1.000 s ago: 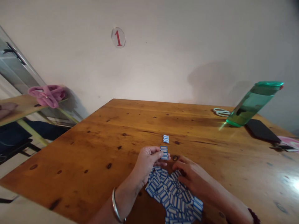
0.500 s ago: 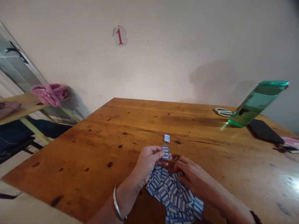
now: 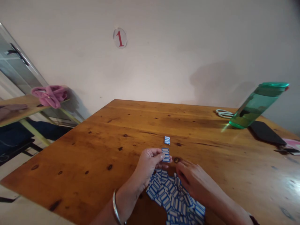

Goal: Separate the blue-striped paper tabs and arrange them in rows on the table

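Left hand (image 3: 149, 162) pinches blue-white cards (image 3: 166, 155) toward table (image 3: 131, 125)'s near edge, right hand (image 3: 195, 178) hides part of loose pile (image 3: 167, 193), can't tell its grip; green bottle (image 3: 257, 106), black slab (image 3: 267, 132), white cable (image 3: 223, 113) near far-right corner.

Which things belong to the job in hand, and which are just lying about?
In use, apparently:
blue-and-white pieces in the left hand
pile by the right hand
small set beyond

Seemingly lying about:
green bottle
black flat object
white looped item
pink cloth
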Tool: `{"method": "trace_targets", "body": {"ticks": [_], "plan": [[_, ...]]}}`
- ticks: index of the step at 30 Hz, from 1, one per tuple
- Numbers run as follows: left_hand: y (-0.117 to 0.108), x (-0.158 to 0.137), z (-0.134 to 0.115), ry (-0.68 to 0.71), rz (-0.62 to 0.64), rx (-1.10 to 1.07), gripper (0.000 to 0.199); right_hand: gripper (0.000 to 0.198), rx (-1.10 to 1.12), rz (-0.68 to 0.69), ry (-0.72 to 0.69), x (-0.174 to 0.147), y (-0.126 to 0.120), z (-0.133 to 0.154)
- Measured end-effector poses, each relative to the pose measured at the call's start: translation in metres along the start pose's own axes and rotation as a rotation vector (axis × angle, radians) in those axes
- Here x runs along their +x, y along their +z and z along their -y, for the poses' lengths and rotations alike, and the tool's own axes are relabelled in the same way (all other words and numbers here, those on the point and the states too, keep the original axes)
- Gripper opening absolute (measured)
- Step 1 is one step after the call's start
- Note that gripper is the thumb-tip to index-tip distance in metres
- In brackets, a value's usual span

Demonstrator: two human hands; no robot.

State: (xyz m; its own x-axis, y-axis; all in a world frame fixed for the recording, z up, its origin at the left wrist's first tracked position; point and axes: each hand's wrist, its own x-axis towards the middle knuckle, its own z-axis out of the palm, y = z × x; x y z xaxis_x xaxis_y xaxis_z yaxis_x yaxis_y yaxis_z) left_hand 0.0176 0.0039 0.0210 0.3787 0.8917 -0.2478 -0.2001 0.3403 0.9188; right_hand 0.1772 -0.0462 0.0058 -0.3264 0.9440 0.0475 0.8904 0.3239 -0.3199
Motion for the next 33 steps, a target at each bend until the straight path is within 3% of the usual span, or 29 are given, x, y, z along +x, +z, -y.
{"method": "trace_targets", "body": {"ticks": [10,16,22,25,30,33], "plan": [[0.001,-0.002,0.0,0.003,0.011,-0.006,0.021,0.006,0.398,-0.128,0.214,0.006,0.009,-0.015],[0.002,-0.001,0.003,0.006,-0.002,0.017,0.02,0.021,0.964,-0.169,0.336,0.009,0.003,-0.014],[0.004,0.001,0.009,0.008,-0.001,0.009,0.015,0.025,1.305,-0.192,0.408,0.006,-0.007,0.001],[0.006,0.001,0.011,0.022,-0.008,0.007,0.013,0.023,1.327,-0.19,0.384,0.004,-0.012,0.004],[0.01,0.003,0.017,0.056,-0.021,0.005,0.013,0.021,1.25,-0.363,0.351,0.002,-0.014,0.005],[0.012,0.005,0.021,0.079,0.005,0.01,0.015,0.023,1.333,-0.354,0.345,0.003,-0.008,0.007]]}}
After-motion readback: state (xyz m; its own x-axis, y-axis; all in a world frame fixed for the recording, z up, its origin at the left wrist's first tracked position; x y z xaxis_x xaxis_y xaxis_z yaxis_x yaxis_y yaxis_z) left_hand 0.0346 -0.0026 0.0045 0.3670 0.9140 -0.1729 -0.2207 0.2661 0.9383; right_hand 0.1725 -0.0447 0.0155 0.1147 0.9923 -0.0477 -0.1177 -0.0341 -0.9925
